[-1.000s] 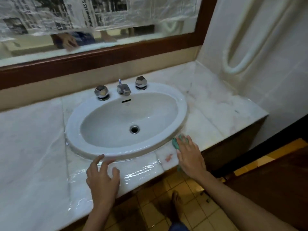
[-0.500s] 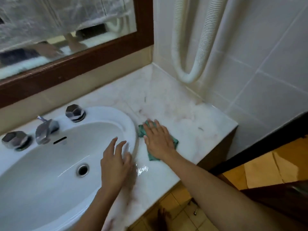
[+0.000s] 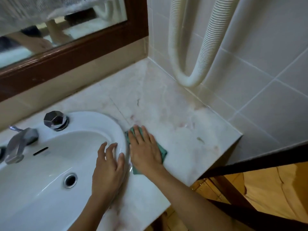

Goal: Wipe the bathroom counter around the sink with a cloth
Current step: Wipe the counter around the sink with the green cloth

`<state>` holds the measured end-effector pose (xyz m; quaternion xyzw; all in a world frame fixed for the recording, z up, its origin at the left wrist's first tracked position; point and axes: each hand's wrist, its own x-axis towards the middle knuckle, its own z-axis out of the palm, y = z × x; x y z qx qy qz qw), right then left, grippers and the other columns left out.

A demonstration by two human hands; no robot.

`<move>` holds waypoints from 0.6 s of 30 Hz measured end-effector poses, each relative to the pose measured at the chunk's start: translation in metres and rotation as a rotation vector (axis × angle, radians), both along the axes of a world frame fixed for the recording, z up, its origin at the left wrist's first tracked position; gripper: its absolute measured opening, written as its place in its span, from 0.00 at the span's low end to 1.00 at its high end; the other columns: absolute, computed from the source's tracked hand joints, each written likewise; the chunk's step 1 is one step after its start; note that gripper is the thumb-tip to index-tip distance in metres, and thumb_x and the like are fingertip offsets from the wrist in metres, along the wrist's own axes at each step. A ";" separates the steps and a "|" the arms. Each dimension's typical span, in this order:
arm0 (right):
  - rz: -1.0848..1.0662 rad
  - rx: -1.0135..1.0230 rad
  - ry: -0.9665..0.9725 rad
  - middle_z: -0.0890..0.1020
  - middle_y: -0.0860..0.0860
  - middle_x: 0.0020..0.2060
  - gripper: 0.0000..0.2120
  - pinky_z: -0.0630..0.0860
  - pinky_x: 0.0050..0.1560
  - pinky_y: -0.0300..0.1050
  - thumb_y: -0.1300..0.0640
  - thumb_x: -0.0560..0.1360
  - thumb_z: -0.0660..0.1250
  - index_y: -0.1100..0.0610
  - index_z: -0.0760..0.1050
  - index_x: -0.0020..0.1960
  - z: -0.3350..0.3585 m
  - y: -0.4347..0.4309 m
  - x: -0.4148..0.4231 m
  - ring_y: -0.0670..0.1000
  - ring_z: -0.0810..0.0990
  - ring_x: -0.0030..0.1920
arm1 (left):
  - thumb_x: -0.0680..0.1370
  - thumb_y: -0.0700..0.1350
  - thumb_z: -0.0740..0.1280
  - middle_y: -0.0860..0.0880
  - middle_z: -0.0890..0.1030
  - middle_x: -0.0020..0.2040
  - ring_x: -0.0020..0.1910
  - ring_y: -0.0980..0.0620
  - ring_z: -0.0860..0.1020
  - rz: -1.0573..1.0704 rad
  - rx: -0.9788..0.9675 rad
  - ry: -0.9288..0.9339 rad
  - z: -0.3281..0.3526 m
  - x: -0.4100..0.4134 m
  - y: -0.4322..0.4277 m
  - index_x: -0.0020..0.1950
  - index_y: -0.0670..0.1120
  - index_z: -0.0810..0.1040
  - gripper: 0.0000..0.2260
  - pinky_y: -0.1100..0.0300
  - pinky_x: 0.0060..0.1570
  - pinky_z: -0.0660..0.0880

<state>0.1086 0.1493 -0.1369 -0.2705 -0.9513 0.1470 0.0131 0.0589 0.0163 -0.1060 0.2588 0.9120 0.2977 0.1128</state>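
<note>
Moved round from the sink's front edge a second ago, the right hand (image 3: 146, 152) lies flat, fingers straight, pressing a green cloth (image 3: 164, 154) onto the marble surface (image 3: 183, 130), tight against the right side of the white sink (image 3: 100, 120). The left hand (image 3: 108, 170), fingers spread and holding nothing, rests on the sink's rim just beside it. A white ribbed hose (image 3: 188, 80) loops down the tiled wall behind.

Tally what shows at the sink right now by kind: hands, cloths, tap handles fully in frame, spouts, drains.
Hands: 2 (left hand, right hand)
Green cloth: 1
Faceted tap handle: 1
Faucet spout: 1
Drain: 1
Total: 6
</note>
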 end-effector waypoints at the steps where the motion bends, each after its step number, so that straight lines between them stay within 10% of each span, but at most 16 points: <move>1: 0.013 -0.032 -0.011 0.53 0.50 0.78 0.27 0.50 0.74 0.52 0.49 0.81 0.47 0.52 0.51 0.78 0.002 0.008 -0.016 0.55 0.49 0.78 | 0.80 0.55 0.58 0.55 0.59 0.75 0.66 0.51 0.70 0.002 -0.005 0.011 0.001 0.000 0.002 0.69 0.57 0.66 0.17 0.54 0.54 0.68; 8: -0.097 -0.020 -0.040 0.53 0.49 0.78 0.28 0.51 0.74 0.53 0.47 0.80 0.51 0.50 0.51 0.78 0.008 0.110 -0.065 0.55 0.50 0.77 | 0.80 0.56 0.59 0.56 0.64 0.71 0.64 0.51 0.72 0.024 -0.032 0.017 0.000 0.000 0.001 0.67 0.60 0.66 0.16 0.51 0.53 0.71; 18: -0.640 0.063 -0.032 0.52 0.51 0.78 0.27 0.54 0.74 0.55 0.48 0.81 0.48 0.51 0.50 0.79 0.005 0.133 0.117 0.57 0.50 0.77 | 0.80 0.56 0.58 0.55 0.65 0.69 0.61 0.50 0.74 0.027 -0.011 0.001 -0.001 0.000 0.001 0.68 0.58 0.66 0.17 0.53 0.51 0.70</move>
